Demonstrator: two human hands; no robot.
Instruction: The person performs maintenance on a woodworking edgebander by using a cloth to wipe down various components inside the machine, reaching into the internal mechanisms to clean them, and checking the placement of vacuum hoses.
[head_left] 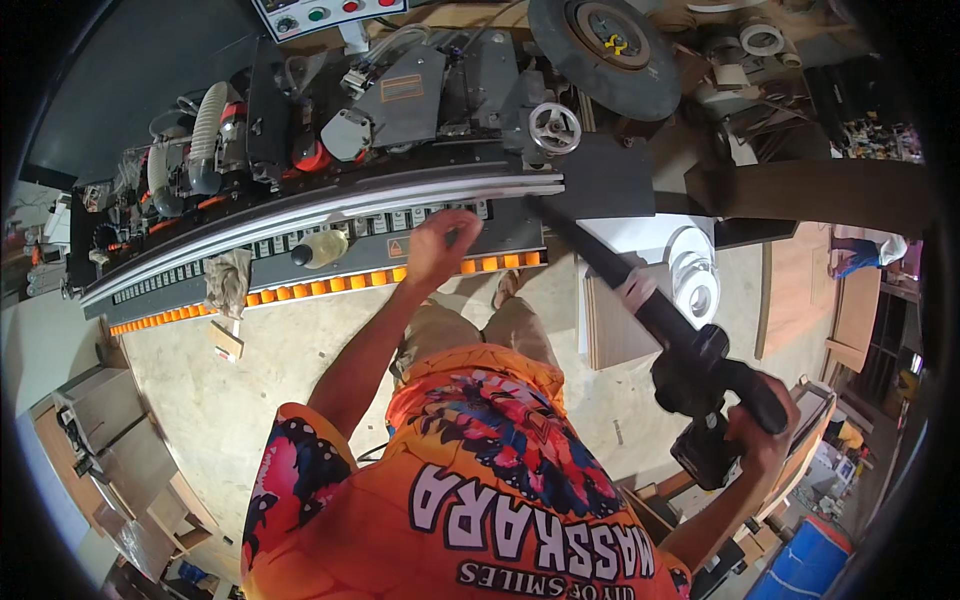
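Observation:
My left hand [440, 242] is raised over the machine's black pad conveyor [390, 225], just below the long metal rail [330, 208]. Its fingers are curled; what they hold, if anything, is hidden. My right hand [760, 420] grips the handle of a black cordless blower [690, 365]. The blower's long nozzle, wrapped with tape, points up and left to the rail's right end. A bottle of pale yellow liquid [328, 246] and a crumpled rag [228, 282] lie on the machine, left of my left hand.
The edge-banding machine [400, 110] has a handwheel [554, 128], orange rollers [285, 295] and a black reel [600, 75]. White tape rolls [695, 275] sit on boards at right. Another person [865, 250] is at far right, near leaning boards [790, 290]. A blue drum [795, 560] stands at lower right.

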